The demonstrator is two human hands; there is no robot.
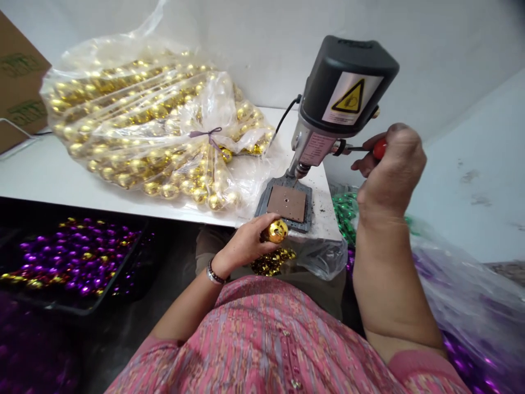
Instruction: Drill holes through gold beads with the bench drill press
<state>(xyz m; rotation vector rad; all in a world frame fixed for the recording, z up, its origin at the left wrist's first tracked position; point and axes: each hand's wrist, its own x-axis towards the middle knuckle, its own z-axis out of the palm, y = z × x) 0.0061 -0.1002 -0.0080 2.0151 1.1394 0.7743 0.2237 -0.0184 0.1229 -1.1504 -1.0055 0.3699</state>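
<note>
My left hand (248,241) is closed round a shiny gold ball (276,231) at the front edge of the table, just before the drill press base (303,223). Dark marks or holes show on the ball's face. With my right hand (396,169) I grip the red knob (379,149) of the lever on the side of the drill press (348,82). Its bit points down over a brown square plate (286,202) with a small hole. The plate lies bare under the bit, and the ball is apart from the bit.
A tied clear bag of gold balls (135,126) fills much of the white table (33,175). Below left, a black crate (88,312) holds purple and gold balls. More gold pieces (273,261) lie below my left hand. Bagged purple pieces (471,312) are at right, a cardboard box (20,82) far left.
</note>
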